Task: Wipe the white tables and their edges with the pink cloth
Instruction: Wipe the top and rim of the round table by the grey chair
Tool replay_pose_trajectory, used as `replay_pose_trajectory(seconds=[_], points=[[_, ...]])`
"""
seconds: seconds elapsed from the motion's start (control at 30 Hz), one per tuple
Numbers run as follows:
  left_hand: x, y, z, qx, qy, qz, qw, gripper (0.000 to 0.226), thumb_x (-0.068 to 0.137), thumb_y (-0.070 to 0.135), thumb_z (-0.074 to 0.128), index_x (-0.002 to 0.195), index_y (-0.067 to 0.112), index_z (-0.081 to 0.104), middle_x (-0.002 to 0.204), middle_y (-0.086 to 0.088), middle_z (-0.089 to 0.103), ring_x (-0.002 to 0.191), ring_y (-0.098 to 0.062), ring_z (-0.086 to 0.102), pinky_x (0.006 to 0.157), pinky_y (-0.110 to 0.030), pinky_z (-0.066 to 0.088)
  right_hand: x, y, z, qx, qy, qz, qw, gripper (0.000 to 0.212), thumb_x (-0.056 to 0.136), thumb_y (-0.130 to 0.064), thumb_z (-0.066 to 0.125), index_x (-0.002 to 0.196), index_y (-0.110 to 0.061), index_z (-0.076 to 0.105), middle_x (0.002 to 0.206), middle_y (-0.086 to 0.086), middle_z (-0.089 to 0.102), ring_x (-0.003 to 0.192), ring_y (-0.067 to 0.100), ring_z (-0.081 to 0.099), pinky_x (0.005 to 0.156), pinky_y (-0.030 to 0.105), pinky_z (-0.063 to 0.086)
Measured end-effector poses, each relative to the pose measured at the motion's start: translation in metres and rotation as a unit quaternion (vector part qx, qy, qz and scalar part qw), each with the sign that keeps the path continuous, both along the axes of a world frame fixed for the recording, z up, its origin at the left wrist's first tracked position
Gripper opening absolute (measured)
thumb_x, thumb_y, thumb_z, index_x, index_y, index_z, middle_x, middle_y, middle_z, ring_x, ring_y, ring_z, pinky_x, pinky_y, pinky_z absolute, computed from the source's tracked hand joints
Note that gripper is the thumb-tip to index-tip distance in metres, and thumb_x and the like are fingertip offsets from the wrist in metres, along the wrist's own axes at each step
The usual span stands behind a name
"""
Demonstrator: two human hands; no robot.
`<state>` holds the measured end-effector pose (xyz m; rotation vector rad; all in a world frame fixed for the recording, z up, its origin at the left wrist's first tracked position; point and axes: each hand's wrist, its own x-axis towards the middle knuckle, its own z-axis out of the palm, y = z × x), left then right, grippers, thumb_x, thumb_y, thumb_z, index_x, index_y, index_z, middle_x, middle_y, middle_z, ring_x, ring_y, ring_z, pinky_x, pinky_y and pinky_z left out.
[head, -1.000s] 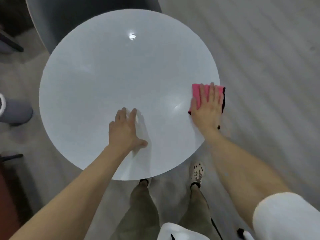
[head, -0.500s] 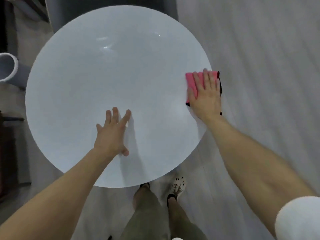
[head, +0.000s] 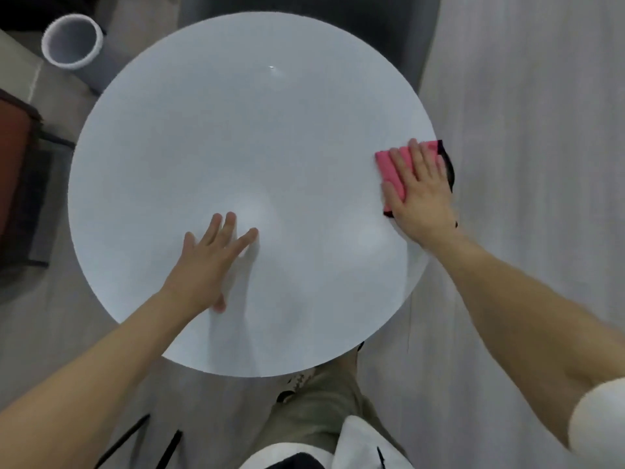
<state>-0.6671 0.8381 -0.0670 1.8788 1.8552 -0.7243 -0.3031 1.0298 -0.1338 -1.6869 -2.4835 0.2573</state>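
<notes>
Round white table [head: 257, 137], person standing at its near edge. Pink cloth [head: 389, 169] sits at the table's right rim, folded flat. The visible pink strip has its long axis near-to-far, with the far end leaning slightly left; the rest of its outline is hidden under the hand. The cloth's dark trim [head: 447, 164] is on the right side, overhanging the rim.

Right hand [head: 421, 198] lies flat on top of the cloth, fingers straight and together, pointing far, pressing and not gripping. Left hand [head: 207, 262] is flat on the tabletop, near of centre, well apart from the cloth. Its fingers are spread and straight, pointing far-right, and it holds nothing.

Grey cylindrical bin [head: 72, 42] stands on the floor at far left, just beside the table rim. Dark chair [head: 399, 32] is on the far side.
</notes>
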Motion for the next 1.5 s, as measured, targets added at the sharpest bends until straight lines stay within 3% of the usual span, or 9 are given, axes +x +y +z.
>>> replay_pose_trajectory(seconds=[0.1,0.3,0.47,0.67,0.87,1.03,1.17,1.4,1.5], points=[[0.002,-0.001,0.001,-0.010,0.016,-0.003,1.000,0.170,0.050,0.046,0.108,0.169,0.037,-0.013,0.178,-0.011,-0.022,0.166,-0.035,-0.017,0.125,-0.065,0.030,-0.066,-0.045,-0.004,0.017,0.027,-0.063,0.998,0.062,0.115,-0.048,0.034,0.169,-0.018,0.033,0.176,0.024,0.020,0.166,0.039,0.014,0.131,0.063,0.013],[0.020,0.009,0.013,0.005,-0.010,0.058,0.998,0.136,0.062,0.053,0.102,0.166,0.036,0.016,0.180,-0.012,-0.002,0.167,-0.034,0.000,0.113,-0.054,0.051,-0.063,-0.110,0.004,-0.071,0.036,0.519,0.851,0.057,0.115,-0.052,0.042,0.168,-0.031,0.036,0.180,0.002,0.015,0.168,0.023,0.002,0.134,0.056,0.012],[0.057,0.031,0.027,0.045,-0.072,0.234,0.968,0.111,0.073,0.071,0.087,0.161,0.027,0.034,0.177,-0.007,0.019,0.164,-0.027,0.016,0.116,-0.057,0.048,0.010,0.074,0.012,-0.044,-0.013,0.312,0.949,0.062,0.114,-0.058,0.031,0.172,-0.036,0.020,0.182,0.000,0.006,0.168,0.020,-0.002,0.133,0.057,0.011],[0.118,0.037,0.015,0.031,-0.040,0.435,0.899,0.171,0.051,0.084,0.090,0.169,0.025,-0.018,0.179,-0.009,-0.017,0.167,-0.031,-0.010,0.124,-0.069,0.029,-0.058,0.039,0.002,-0.012,0.032,0.119,0.992,0.060,0.116,-0.047,0.029,0.171,-0.022,0.029,0.179,0.018,0.014,0.168,0.033,0.006,0.132,0.061,0.011],[0.147,0.042,-0.003,-0.004,-0.036,0.528,0.848,0.181,0.040,0.071,0.102,0.168,0.024,-0.017,0.177,-0.006,-0.021,0.166,-0.033,-0.016,0.117,-0.077,0.035,-0.032,0.043,-0.003,-0.056,0.054,0.667,0.741,0.057,0.114,-0.050,0.043,0.167,-0.030,0.037,0.179,0.004,0.020,0.168,0.024,0.008,0.134,0.055,0.013],[0.152,0.051,-0.007,-0.027,-0.022,0.545,0.838,0.181,0.043,0.063,0.105,0.169,0.022,-0.019,0.178,-0.008,-0.022,0.165,-0.032,-0.019,0.121,-0.075,0.031,-0.037,0.227,0.002,-0.011,0.019,0.428,0.904,0.061,0.115,-0.054,0.033,0.171,-0.035,0.020,0.181,0.006,0.015,0.168,0.023,0.007,0.133,0.058,0.013],[0.152,0.050,-0.001,-0.033,-0.018,0.548,0.836,0.183,0.042,0.068,0.102,0.169,0.025,-0.022,0.178,-0.004,-0.024,0.166,-0.028,-0.019,0.124,-0.072,0.028,-0.093,0.160,0.003,-0.004,0.030,0.212,0.977,0.062,0.116,-0.047,0.022,0.172,-0.021,0.025,0.179,0.018,0.013,0.168,0.031,0.005,0.132,0.060,0.009],[0.155,0.039,0.000,-0.010,-0.017,0.551,0.834,0.180,0.044,0.078,0.096,0.167,0.032,-0.026,0.176,0.003,-0.031,0.165,-0.021,-0.021,0.127,-0.069,0.025,-0.066,0.062,-0.005,-0.074,0.032,0.766,0.638,0.059,0.115,-0.051,0.036,0.169,-0.028,0.033,0.180,0.005,0.015,0.168,0.025,0.003,0.134,0.054,0.010],[0.153,0.040,-0.001,-0.014,-0.011,0.553,0.833,0.180,0.044,0.080,0.095,0.165,0.035,-0.031,0.175,0.005,-0.035,0.164,-0.019,-0.024,0.129,-0.066,0.023,-0.092,0.185,0.001,-0.035,0.053,0.730,0.681,0.057,0.113,-0.047,0.046,0.166,-0.027,0.042,0.177,0.006,0.028,0.166,0.025,0.019,0.133,0.053,0.018]])
